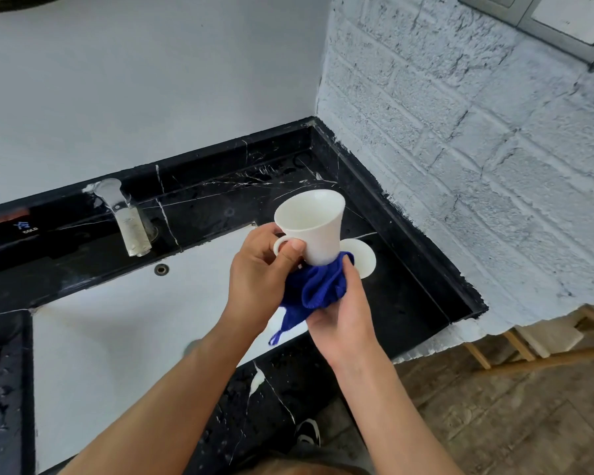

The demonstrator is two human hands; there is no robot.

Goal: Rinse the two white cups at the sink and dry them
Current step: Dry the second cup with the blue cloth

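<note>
A white cup (314, 228) is held upright above the counter's right part, its mouth tilted toward me. My left hand (259, 279) grips it by the handle, thumb pressed over the loop. My right hand (343, 313) holds a blue cloth (314, 289) bunched against the cup's base. Behind the cup, partly hidden, a second white piece (362, 257) rests on the black counter; only a rounded white part shows, so I cannot tell how it stands.
A white sink basin (117, 323) lies at the lower left, with a metal tap (127, 224) behind it. The black marble counter (408, 286) ends at a white brick wall (460, 166) on the right. Wooden floor and a wooden rack (528, 344) show at right.
</note>
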